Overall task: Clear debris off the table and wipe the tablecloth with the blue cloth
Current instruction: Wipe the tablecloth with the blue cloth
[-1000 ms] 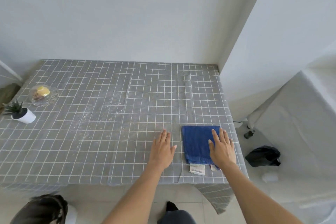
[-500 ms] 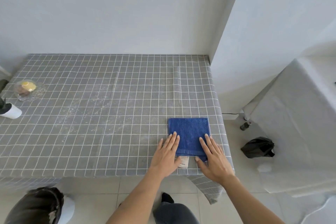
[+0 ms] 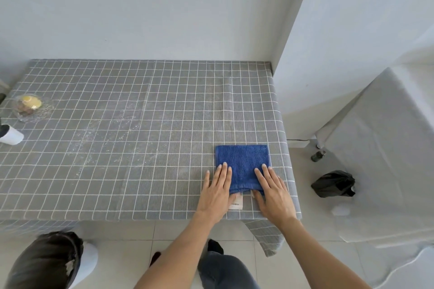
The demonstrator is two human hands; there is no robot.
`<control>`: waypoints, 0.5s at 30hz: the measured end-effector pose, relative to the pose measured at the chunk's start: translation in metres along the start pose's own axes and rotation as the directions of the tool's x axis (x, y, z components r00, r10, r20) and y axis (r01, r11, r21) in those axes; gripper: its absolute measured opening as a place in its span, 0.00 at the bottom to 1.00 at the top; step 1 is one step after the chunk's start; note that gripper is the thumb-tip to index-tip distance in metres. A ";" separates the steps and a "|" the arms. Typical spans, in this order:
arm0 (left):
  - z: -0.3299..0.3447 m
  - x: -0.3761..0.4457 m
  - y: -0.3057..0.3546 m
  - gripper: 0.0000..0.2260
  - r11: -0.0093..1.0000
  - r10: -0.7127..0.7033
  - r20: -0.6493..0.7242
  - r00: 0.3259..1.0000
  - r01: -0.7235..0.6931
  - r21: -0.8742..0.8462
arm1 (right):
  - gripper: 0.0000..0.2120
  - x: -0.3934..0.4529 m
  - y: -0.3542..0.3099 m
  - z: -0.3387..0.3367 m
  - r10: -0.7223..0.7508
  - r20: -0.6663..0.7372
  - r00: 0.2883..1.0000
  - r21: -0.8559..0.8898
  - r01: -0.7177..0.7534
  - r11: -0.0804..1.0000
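A folded blue cloth [image 3: 243,162] lies flat on the grey checked tablecloth [image 3: 145,101] near the table's front right corner, a white label sticking out at its near edge. My left hand [image 3: 217,191] rests flat with its fingertips on the cloth's near left corner. My right hand [image 3: 273,191] lies flat on the near right corner. Both hands have fingers spread and grip nothing. A streak of white powdery debris [image 3: 112,131] runs across the middle of the tablecloth, left of the cloth.
A glass dish [image 3: 31,107] with yellow contents and a small white pot [image 3: 10,135] stand at the table's left edge. A black bag [image 3: 333,183] lies on the floor to the right, by white-draped furniture [image 3: 380,148]. A lined bin [image 3: 47,263] stands below left.
My left hand slid right from the bare tablecloth onto the cloth's near left corner. My right hand drew back to the near right corner. The view shifted slightly.
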State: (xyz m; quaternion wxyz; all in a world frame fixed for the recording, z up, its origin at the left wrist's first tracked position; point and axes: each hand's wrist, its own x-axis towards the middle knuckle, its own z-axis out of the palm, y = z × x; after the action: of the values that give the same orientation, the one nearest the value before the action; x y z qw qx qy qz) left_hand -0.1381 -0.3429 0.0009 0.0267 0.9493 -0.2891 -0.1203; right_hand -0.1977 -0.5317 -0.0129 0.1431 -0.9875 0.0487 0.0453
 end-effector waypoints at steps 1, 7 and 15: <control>-0.001 0.001 0.001 0.32 1.000 -0.009 -0.010 1.000 0.009 -0.002 | 0.29 0.003 -0.001 0.000 -0.001 -0.018 1.000 -0.011 0.001 1.000; -0.008 0.010 -0.002 0.31 0.996 0.007 0.023 1.000 -0.009 0.085 | 0.35 0.016 -0.001 -0.006 -0.061 -0.055 0.997 -0.130 0.053 0.990; -0.033 0.023 -0.024 0.28 1.000 0.024 0.071 0.997 -0.025 0.002 | 0.33 0.040 -0.022 -0.026 -0.067 -0.096 0.993 -0.099 0.057 0.993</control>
State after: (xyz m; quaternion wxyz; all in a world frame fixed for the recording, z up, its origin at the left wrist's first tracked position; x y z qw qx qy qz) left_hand -0.0986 -0.3362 0.0251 0.0167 0.9409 -0.3016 -0.1533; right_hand -0.1541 -0.5220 0.0140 0.0942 -0.9953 0.0227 -0.0061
